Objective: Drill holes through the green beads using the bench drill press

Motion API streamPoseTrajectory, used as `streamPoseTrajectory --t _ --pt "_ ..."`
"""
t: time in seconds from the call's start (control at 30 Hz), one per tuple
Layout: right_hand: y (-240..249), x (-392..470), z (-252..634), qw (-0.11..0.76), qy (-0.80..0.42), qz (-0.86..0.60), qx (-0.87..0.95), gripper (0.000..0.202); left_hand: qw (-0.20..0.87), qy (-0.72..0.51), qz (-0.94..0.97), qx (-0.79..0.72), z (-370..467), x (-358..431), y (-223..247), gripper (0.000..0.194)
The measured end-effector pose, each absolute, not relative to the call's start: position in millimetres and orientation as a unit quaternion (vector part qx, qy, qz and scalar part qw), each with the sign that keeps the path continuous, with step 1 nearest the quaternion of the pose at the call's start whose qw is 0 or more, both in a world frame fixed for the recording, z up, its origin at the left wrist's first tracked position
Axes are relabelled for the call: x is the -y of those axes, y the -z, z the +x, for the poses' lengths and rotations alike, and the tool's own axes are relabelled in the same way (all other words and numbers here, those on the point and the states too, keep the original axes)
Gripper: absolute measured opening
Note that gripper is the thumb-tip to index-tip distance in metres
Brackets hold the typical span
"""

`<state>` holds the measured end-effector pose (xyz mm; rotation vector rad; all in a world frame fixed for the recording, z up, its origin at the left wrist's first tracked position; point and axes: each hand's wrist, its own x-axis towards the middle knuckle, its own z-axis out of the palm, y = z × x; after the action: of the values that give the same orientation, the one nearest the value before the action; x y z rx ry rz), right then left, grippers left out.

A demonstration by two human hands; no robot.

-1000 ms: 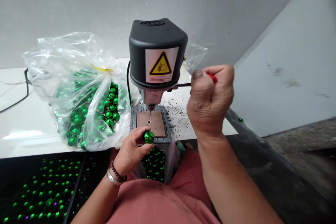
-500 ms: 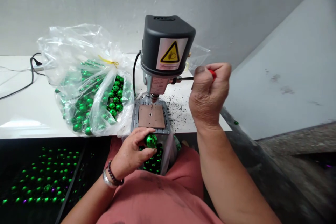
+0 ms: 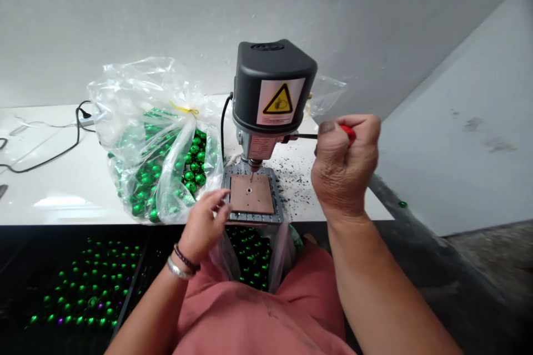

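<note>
Right hand [image 3: 346, 166]: fingers clamped on the red knob [image 3: 350, 134] of the drill press [image 3: 275, 102].
Left hand [image 3: 204, 227]: fingers apart, beside the brown plate [image 3: 254, 202].
Drill bit [image 3: 251, 177]: pointing down over the plate.
Green balls [image 3: 190, 176]: in a clear bag [image 3: 133, 89] on the white counter [image 3: 54, 199], left of the press.

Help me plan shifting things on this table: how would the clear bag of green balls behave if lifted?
The clear bag would probably sag floppily, since its thin film is crumpled. Being round, the green balls inside would likely roll and shift. Their glossy surfaces suggest slipperiness.
</note>
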<state>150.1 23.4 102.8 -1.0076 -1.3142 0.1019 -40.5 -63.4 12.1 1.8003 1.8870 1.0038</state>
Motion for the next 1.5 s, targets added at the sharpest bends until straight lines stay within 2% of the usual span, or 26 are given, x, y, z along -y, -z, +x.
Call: streamPoseTrajectory --t 0.07,0.13,0.27,0.4,0.5,0.6,0.73,0.8,0.9,1.03,1.17,1.23,1.4,1.5 --pt "-101 -24 150 0.676 -0.049 -0.457 0.576 0.02 0.068 -0.331 0.612 -0.715 -65 34 -13 0.033" --pt "-100 -25 151 0.674 -0.053 -0.464 0.572 0.022 0.012 -0.269 0.567 -0.778 -88 4 -8 0.035" --pt "-97 -24 153 0.664 -0.042 -0.472 0.579 0.022 0.028 -0.116 0.598 -0.792 -116 -27 12 0.035" --pt "-94 -24 154 0.657 -0.038 -0.473 0.586 0.022 0.05 -0.069 0.635 -0.768 -122 -21 28 0.033" --pt "-91 -25 153 0.662 -0.036 -0.472 0.581 0.023 0.059 -0.12 0.624 -0.77 -122 -18 29 0.035" --pt "-90 -26 152 0.67 -0.038 -0.467 0.576 0.025 0.071 -0.273 0.554 -0.783 -121 -19 21 0.038" --pt "-90 -26 151 0.677 -0.043 -0.463 0.57 0.026 0.289 -0.542 0.382 -0.69 -115 -11 4 0.034" --pt "-91 -26 150 0.681 -0.045 -0.462 0.567 0.026 0.37 -0.617 0.303 -0.625 -110 -5 -3 0.038" --pt "-91 -26 150 0.683 -0.047 -0.459 0.566 0.024 0.407 -0.64 0.225 -0.611 -105 1 -8 0.041" --pt "-91 -25 150 0.681 -0.064 -0.462 0.564 0.023 0.446 -0.652 0.184 -0.584 -103 5 -13 0.03" --pt "-91 -24 150 0.68 -0.071 -0.463 0.564 0.019 0.588 -0.636 0.195 -0.46 -97 19 -28 0.022" --pt "-92 -24 150 0.681 -0.07 -0.462 0.564 0.017 0.624 -0.627 0.192 -0.425 -89 28 -35 0.021" --pt "-95 -21 148 0.687 -0.052 -0.446 0.571 0.018 0.641 -0.59 0.232 -0.433 -61 43 -37 0.037" --pt "-98 -19 148 0.687 -0.042 -0.43 0.584 0.017 0.626 -0.572 0.251 -0.467 -46 43 -28 0.037"
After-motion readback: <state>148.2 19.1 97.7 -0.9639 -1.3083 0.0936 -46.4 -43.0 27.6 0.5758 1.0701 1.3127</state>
